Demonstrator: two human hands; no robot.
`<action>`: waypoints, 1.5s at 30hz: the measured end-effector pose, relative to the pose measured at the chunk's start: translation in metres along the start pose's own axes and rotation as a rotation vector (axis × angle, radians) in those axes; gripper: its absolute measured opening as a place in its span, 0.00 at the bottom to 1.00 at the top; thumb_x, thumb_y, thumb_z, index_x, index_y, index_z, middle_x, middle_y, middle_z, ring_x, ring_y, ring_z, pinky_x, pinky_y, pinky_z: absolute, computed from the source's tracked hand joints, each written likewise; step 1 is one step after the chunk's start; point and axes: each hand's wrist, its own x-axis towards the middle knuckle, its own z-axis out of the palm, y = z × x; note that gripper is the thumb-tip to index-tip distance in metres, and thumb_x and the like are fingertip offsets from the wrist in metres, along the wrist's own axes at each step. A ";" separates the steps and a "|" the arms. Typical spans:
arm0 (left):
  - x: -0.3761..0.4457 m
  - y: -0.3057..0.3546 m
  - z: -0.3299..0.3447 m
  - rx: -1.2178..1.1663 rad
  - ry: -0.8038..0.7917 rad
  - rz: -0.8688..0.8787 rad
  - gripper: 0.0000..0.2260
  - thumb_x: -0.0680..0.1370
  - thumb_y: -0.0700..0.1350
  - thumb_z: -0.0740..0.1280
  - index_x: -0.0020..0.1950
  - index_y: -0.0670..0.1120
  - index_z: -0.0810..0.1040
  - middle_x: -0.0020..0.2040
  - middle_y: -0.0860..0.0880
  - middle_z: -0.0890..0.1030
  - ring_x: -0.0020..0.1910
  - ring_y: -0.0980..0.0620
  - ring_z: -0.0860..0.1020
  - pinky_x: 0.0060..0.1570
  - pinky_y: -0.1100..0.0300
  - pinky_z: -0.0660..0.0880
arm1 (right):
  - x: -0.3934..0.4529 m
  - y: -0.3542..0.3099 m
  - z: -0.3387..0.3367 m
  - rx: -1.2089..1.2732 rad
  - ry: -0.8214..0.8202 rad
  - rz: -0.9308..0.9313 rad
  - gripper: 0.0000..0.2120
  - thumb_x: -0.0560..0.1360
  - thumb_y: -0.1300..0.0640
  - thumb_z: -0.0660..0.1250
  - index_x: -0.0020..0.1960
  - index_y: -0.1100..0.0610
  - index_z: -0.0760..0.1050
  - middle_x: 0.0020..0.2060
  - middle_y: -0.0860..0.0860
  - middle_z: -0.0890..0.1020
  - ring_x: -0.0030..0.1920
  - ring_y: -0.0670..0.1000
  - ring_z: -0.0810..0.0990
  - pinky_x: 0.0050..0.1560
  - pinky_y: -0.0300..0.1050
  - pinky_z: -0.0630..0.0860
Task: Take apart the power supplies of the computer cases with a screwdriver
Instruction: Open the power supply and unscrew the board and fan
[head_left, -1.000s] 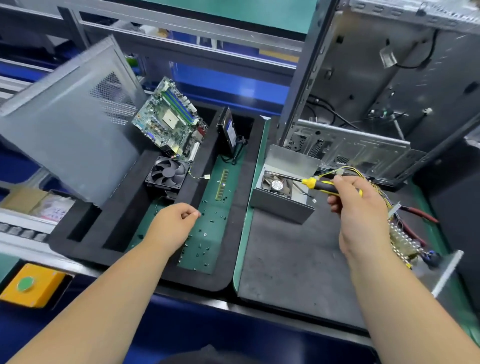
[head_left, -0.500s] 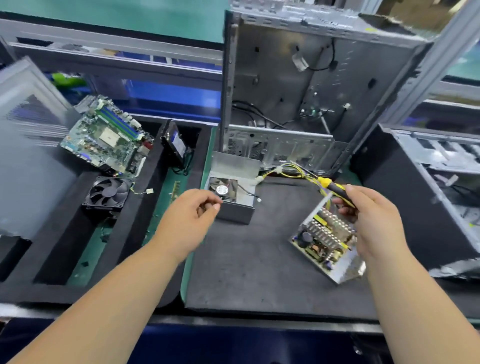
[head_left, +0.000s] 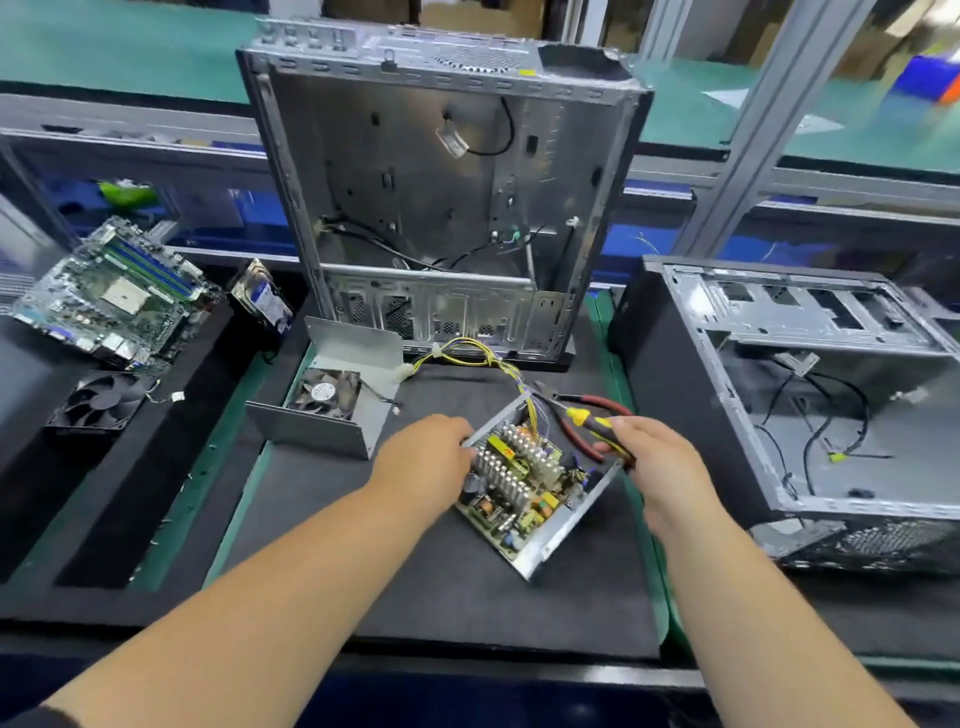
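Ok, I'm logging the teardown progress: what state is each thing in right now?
Power supply: lid off, circuit board exposed.
Power supply cover: detached, lying beside it, fan inside.
Upright case: open, gutted.
Screwdriver: gripped by right hand.
Left hand: touching the power supply's edge.

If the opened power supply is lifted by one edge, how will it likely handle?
The power supply probably feels heavy for its size, given its dense heatsinks and metal tray. It should stay stiff. Its yellow wires would likely trail floppily and drag. The left hand touches its corner.
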 end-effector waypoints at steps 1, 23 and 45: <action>0.001 0.002 0.002 0.049 -0.002 0.002 0.08 0.83 0.50 0.61 0.56 0.51 0.78 0.53 0.50 0.77 0.54 0.45 0.77 0.48 0.54 0.73 | 0.002 0.001 -0.004 0.000 -0.022 0.012 0.05 0.80 0.63 0.65 0.47 0.59 0.78 0.47 0.58 0.86 0.37 0.48 0.82 0.42 0.39 0.76; 0.076 -0.046 -0.036 0.235 -0.124 0.270 0.14 0.81 0.41 0.62 0.62 0.53 0.82 0.62 0.54 0.77 0.60 0.49 0.75 0.60 0.52 0.72 | 0.013 -0.017 -0.028 -0.381 0.083 -0.273 0.09 0.74 0.49 0.69 0.40 0.54 0.77 0.36 0.41 0.83 0.32 0.42 0.75 0.33 0.43 0.67; 0.093 0.090 0.025 0.207 -0.378 -0.052 0.26 0.75 0.58 0.70 0.72 0.60 0.70 0.68 0.57 0.75 0.71 0.49 0.69 0.68 0.46 0.56 | 0.023 -0.011 -0.024 -0.608 0.035 -0.363 0.08 0.76 0.47 0.68 0.40 0.47 0.74 0.36 0.45 0.80 0.38 0.45 0.77 0.36 0.45 0.72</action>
